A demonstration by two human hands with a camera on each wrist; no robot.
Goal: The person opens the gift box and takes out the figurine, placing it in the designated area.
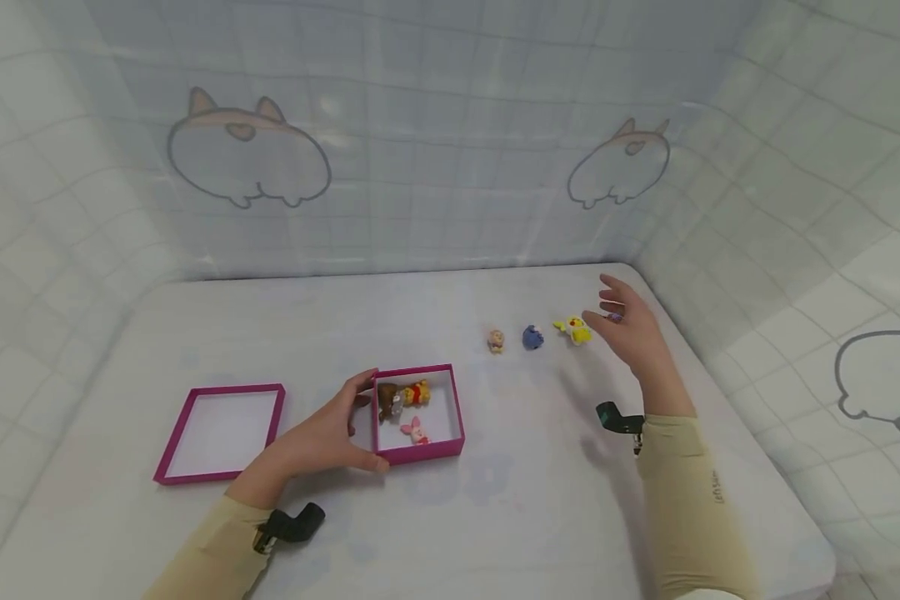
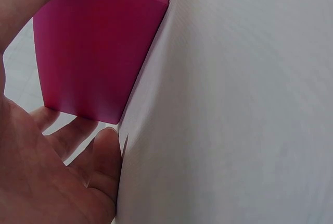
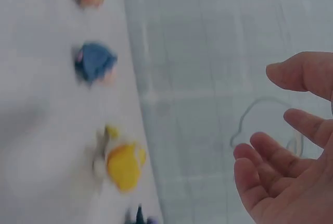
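Note:
My left hand (image 1: 326, 433) grips a magenta-edged box (image 1: 420, 455) by its left side, thumb at the near corner and fingers at the far one. In the left wrist view the box's magenta side (image 2: 99, 52) stands between thumb and fingers. Inside lie a brown and grey figurine (image 1: 388, 402), a yellow and red bear figurine (image 1: 417, 392) and a pink piglet figurine (image 1: 416, 431). My right hand (image 1: 630, 326) hovers with parted, relaxed fingers, holding nothing, beside a yellow figurine (image 1: 576, 331). A small dark purplish figurine (image 1: 614, 317) shows partly behind its fingers.
A blue figurine (image 1: 532, 337) and a tan figurine (image 1: 496, 340) stand in a row left of the yellow one. Left of the box lies a magenta-rimmed lid (image 1: 225, 425). White patterned curtains (image 1: 435, 183) surround the white-covered table (image 1: 495, 525).

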